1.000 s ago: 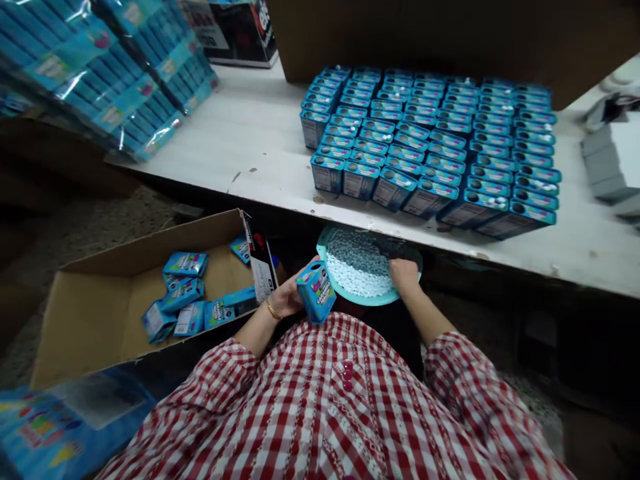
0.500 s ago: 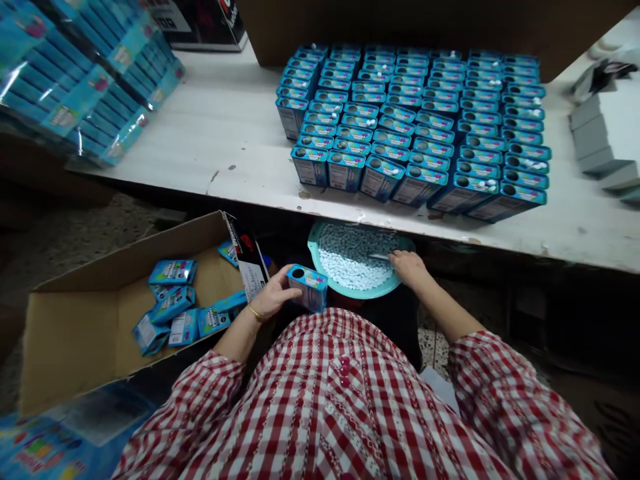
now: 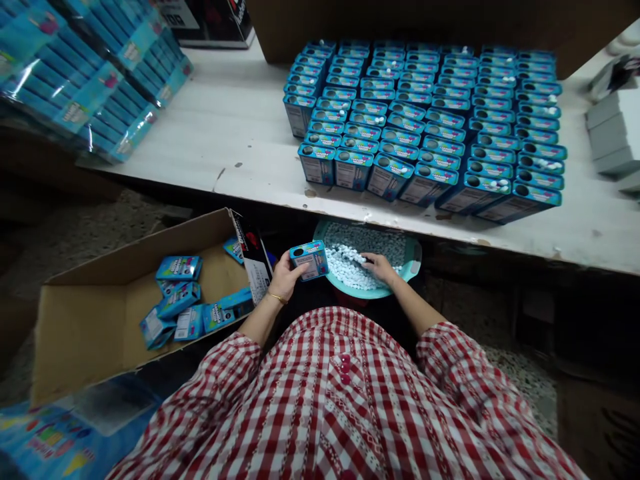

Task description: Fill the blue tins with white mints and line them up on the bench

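Observation:
My left hand (image 3: 285,277) is closed round a small blue box (image 3: 309,261) with a round dark hole in its top. The box is held at the left rim of a turquoise basin (image 3: 370,293). Small white pellets (image 3: 350,277) fill much of the basin. Over them, my right hand (image 3: 379,267) has its fingers closed on a small scoop, mostly hidden under a heap of pellets (image 3: 347,253). The heap lies between my right hand and the blue box, apart from the box.
Many upright blue boxes (image 3: 430,133) stand in rows on the white table (image 3: 250,133). A cardboard carton (image 3: 85,327) on the left holds several loose blue boxes (image 3: 179,268). Plastic-wrapped packs (image 3: 100,80) occupy the table's left end; white boxes (image 3: 610,133) sit far right.
My right hand has moved left across the basin, and pellets now lie heaped on the scoop. My left hand has raised the box and tilted it, bringing it to the basin's rim.

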Demonstrator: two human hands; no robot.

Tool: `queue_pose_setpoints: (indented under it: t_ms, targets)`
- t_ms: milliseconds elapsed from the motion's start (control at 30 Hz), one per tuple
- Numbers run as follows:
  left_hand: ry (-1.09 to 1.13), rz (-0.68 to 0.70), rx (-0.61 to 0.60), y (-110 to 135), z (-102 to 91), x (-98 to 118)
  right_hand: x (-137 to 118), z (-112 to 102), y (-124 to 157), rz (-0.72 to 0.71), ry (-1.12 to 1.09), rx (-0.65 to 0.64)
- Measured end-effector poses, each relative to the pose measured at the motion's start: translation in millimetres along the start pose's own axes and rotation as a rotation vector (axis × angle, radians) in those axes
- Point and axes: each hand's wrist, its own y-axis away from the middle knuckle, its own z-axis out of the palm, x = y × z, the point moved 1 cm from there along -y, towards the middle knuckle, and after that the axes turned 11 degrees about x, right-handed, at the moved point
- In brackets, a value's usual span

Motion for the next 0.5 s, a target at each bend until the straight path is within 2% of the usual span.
queue_pose_setpoints:
  t_ms: [167, 300, 400, 500]
  targets:
    - [-0.202, 0.158, 0.016, -17.4, 16.7, 1.3, -4.4, -45.4, 18.4, -0.071, -0.143, 0.078]
    - [-0.376, 0.264, -0.016, -22.8, 41.6, 7.6, -18.1, -87.5, 30.3, -0.190, -0.202, 0.103]
    - [-0.465, 0.324, -0.080, -23.1, 62.8, 9.8, -40.1, -109.9, 35.6, -0.253, -0.095, 0.077]
    - [-0.531, 0.397, -0.134, -22.3, 78.8, 8.2, -68.9, -121.5, 39.2, -0.284, 0.152, 0.039]
